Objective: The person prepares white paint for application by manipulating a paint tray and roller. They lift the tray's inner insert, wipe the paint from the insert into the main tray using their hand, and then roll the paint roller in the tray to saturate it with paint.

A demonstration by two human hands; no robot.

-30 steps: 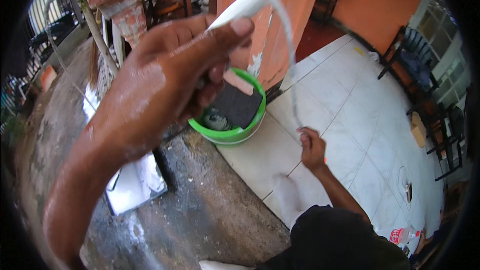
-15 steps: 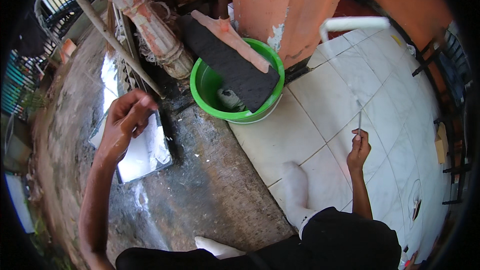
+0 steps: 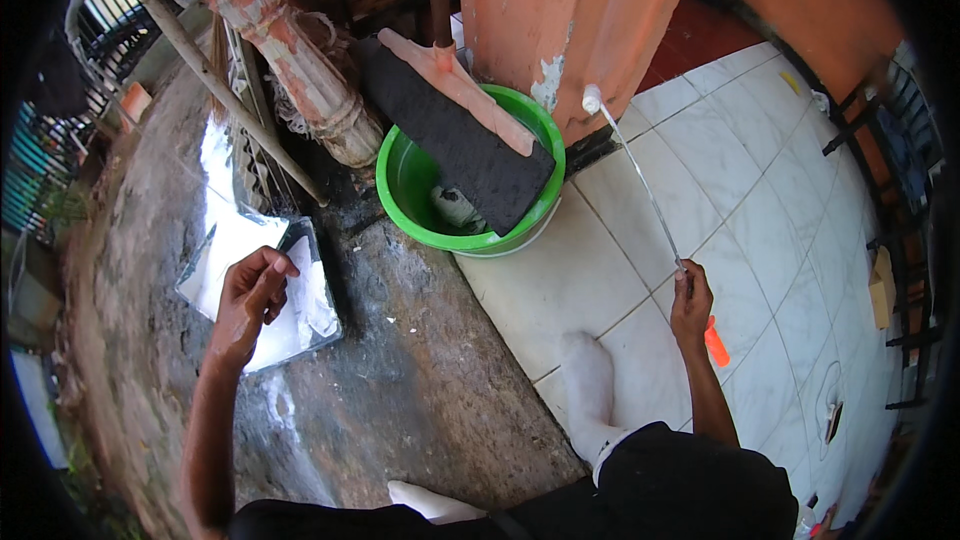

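Observation:
My left hand (image 3: 262, 295) has curled fingers with nothing visible in them, over the tray of white paint (image 3: 305, 320) on the concrete. My right hand (image 3: 691, 295) grips the thin metal rod of a paint roller (image 3: 648, 197); its white sleeve (image 3: 591, 98) points up and away, and its orange handle (image 3: 717, 345) sticks out below my fingers. Between and beyond my hands stands a green bucket (image 3: 400, 215), with a dark board (image 3: 480, 195) and a pinkish strip (image 3: 490, 115) lying across it.
An orange pillar (image 3: 530, 20) rises behind the bucket. A weathered post (image 3: 320, 100) and leaning pole (image 3: 230, 105) stand to the left. My feet straddle the edge between stained concrete (image 3: 390, 380) and white tiles (image 3: 750, 270). Dark chairs (image 3: 895, 130) line the right, and a fence is far left.
A second ago my left hand was raised on the white sleeve; it has let go and dropped leftward. My right hand moved rightward, and the roller now stands out clear of my left hand.

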